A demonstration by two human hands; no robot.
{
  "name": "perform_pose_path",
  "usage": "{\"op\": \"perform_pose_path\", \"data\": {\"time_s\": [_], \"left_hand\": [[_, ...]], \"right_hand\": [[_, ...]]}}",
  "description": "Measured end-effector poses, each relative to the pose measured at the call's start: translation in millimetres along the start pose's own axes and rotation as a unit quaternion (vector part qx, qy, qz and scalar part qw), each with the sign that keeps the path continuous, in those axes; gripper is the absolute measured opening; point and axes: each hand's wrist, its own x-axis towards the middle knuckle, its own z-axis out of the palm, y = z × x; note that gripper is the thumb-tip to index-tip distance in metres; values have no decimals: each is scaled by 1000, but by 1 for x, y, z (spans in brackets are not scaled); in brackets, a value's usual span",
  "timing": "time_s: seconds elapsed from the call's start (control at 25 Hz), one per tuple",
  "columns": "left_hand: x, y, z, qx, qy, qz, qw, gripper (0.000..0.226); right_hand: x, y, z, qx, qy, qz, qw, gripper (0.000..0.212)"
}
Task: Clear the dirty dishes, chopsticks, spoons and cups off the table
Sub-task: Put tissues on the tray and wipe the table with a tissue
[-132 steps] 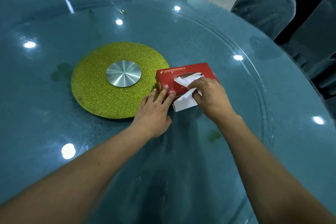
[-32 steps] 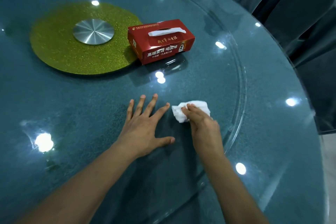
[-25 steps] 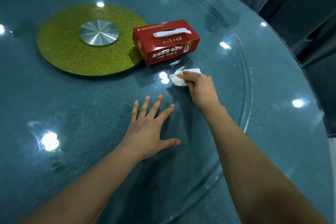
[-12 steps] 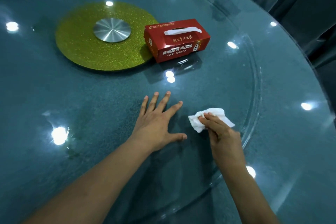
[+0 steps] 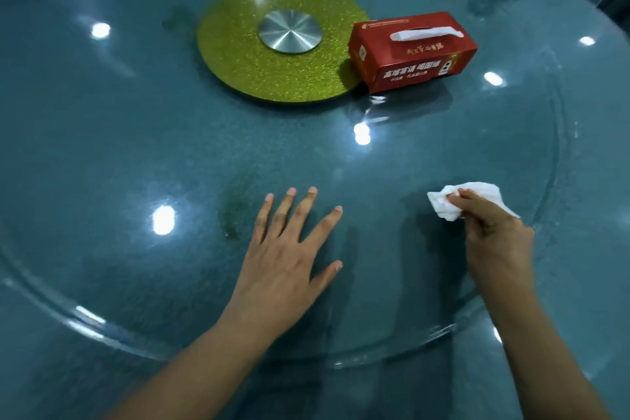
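Fingers [image 5: 475, 205] pinch crumpled white tissue [image 5: 443, 209] on glossy tabletop [image 5: 163, 147].

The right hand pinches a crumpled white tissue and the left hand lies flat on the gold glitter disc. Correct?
No: the head view shows the left hand flat on the blue-green glass tabletop, apart from the gold glitter disc. The right hand pinches the crumpled white tissue.

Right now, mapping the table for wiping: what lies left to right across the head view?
From the left: gold disc → red tissue box → right hand gripping a crumpled tissue. Omitted: left hand, overlapping the disc.
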Motion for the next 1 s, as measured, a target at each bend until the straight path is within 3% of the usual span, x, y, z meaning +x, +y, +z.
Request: {"op": "perform_pose_path", "data": {"time_s": [0.44, 0.68, 0.88, 1.0], "left_hand": [[-98, -108, -27, -67, 4, -162, 985, 106], [-108, -129, -33, -48, -58, -125, 989, 125], [-111, -133, -34, -44, -92, -104, 989, 137], [-112, -130, -31, -51, -83, -102, 990, 138]], "right_hand": [[-6, -32, 7, -8, 17, 82, 996, 39], [-101, -111, 48, 12, -57, -107, 993, 37], [-178, -141, 80, 2, -159, -322, 933, 32], [-196, -138, 94, -19, -154, -328, 932, 35]]}}
